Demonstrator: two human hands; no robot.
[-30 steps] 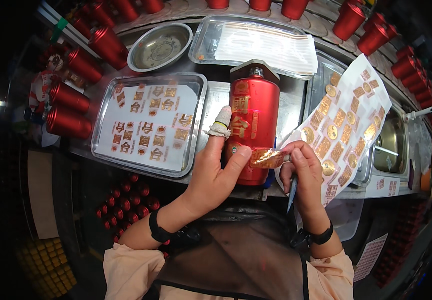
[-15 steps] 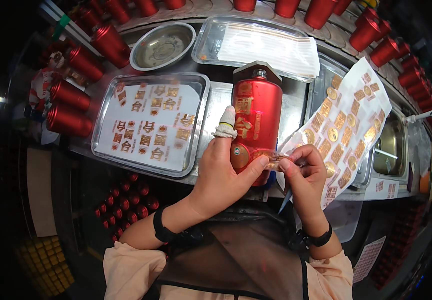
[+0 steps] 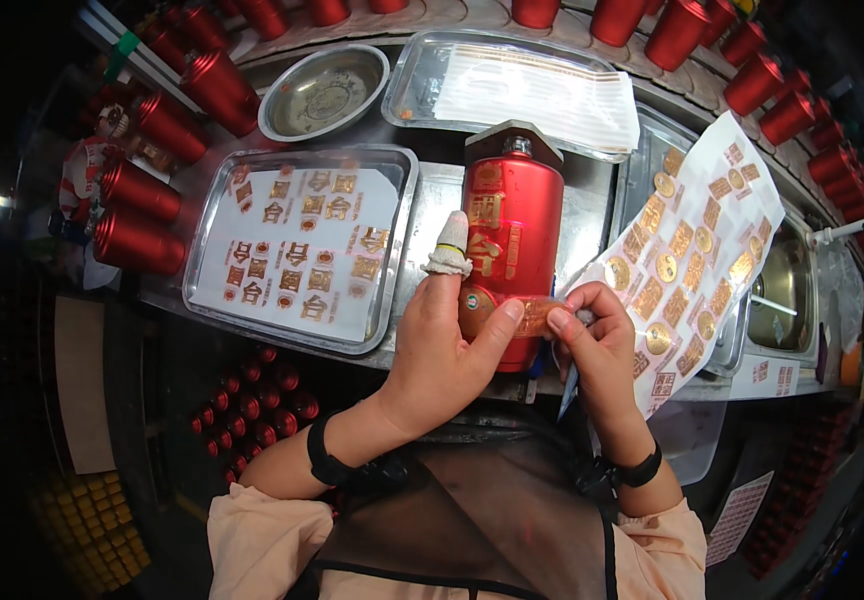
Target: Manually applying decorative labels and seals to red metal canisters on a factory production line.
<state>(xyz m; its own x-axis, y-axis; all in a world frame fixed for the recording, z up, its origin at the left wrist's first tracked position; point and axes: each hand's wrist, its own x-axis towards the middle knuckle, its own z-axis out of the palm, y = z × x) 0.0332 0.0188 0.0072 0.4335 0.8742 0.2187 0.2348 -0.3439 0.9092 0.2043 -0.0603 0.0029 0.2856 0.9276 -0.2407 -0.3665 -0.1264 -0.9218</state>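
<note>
A red bottle (image 3: 537,235) with gold characters lies on its back, its neck toward a dark angular rest (image 3: 512,133). My left hand (image 3: 442,345) grips its lower left side; a cloth finger cover (image 3: 450,245) sits on the index finger. The left thumb presses a thin gold-printed decal strip (image 3: 535,319) against the bottle, beside a round gold emblem (image 3: 476,303). My right hand (image 3: 600,335) pinches the right end of this strip between thumb and forefinger; its other fingers are partly hidden.
On the left stands a metal tray (image 3: 399,280) holding a decal sheet. Behind are a metal basin (image 3: 327,95) and another tray (image 3: 412,75) with striped paper. A large decal sheet (image 3: 692,265) lies right of the bottle. Red bottles (image 3: 677,35) line the far conveyor.
My right hand has shifted slightly left, and the strip now lies flatter across the bottle. The left thumb has moved a little left. The bottles on the far conveyor have moved right.
</note>
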